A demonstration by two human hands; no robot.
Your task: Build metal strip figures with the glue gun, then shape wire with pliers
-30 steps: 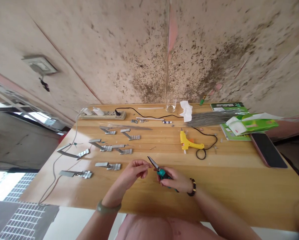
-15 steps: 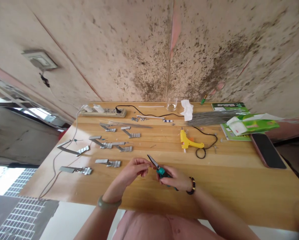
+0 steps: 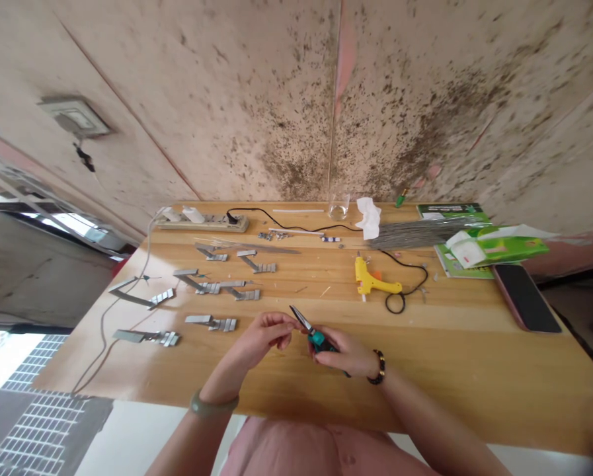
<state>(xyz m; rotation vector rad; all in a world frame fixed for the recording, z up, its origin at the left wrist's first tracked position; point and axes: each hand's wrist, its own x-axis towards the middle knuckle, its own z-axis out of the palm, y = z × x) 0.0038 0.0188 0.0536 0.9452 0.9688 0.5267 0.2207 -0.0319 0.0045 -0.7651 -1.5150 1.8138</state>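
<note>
My right hand (image 3: pixel 343 350) is wrapped round a pair of long-nose pliers (image 3: pixel 318 340) with teal and black handles. Their dark jaws point up and to the left and look closed. Just left of the jaws is my left hand (image 3: pixel 269 337), its thumb and forefinger pinched together. Something thin seems to run from those fingertips towards the pliers, too small to name. Off to the left lie several bent grey strip pieces with ridged ends, one of them (image 3: pixel 211 322) closest to my left hand.
A yellow glue gun (image 3: pixel 375 281) with a black cord lies right of centre. Behind it are a bundle of grey wires (image 3: pixel 410 233), a crumpled tissue (image 3: pixel 369 218) and a clear cup (image 3: pixel 338 208). A power strip (image 3: pixel 204 222) sits back left; a phone (image 3: pixel 527 297) lies right.
A thin, light sliver now lies on the table beyond the pliers, where none showed before. Both hands keep nearly the same pose, and the view has shifted slightly.
</note>
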